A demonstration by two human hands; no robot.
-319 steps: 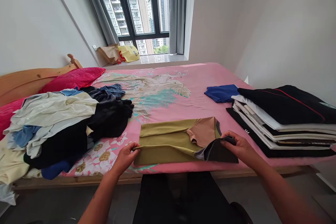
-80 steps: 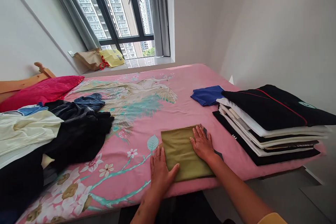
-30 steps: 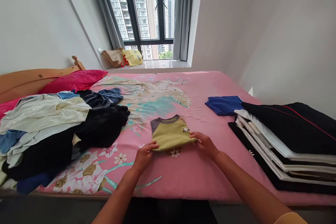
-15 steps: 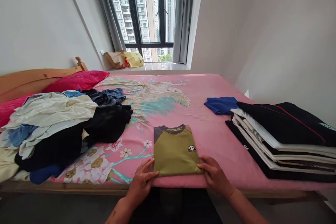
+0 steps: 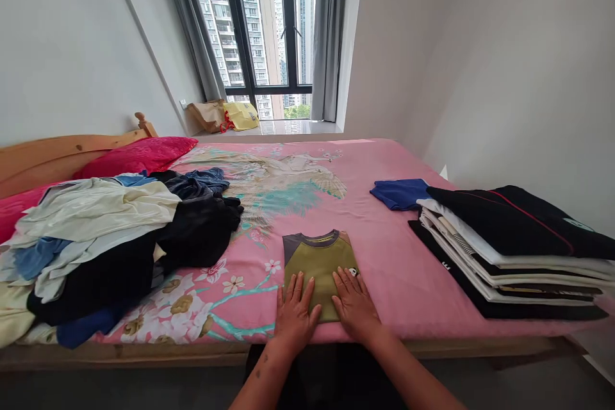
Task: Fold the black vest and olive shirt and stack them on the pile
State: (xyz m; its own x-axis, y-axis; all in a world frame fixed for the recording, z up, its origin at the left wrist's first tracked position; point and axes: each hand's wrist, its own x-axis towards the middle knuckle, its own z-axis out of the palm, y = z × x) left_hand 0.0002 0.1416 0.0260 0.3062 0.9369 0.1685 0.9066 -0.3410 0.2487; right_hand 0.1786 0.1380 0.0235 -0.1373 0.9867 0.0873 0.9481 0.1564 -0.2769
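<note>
A folded olive-green T-shirt (image 5: 317, 259) with a dark grey collar and shoulder lies flat near the bed's front edge. My left hand (image 5: 295, 314) rests on its lower left part, palm down with fingers spread. On the lower right part lies my right hand (image 5: 354, 303), also flat and spread, partly covering the small panda print. Neither hand grips the cloth. The shirt's lower sides are hidden under both hands.
A loose heap of clothes (image 5: 106, 230) lies at the left, by red pillows (image 5: 139, 157). At the right stands a stack of folded clothes (image 5: 509, 256), with a folded blue garment (image 5: 400, 194) beside it. Paper bags (image 5: 207, 116) sit on the windowsill.
Both hands have let go of the shirt's lower corners and moved inward onto its front, where they now lie flat. The shirt stays in place.
</note>
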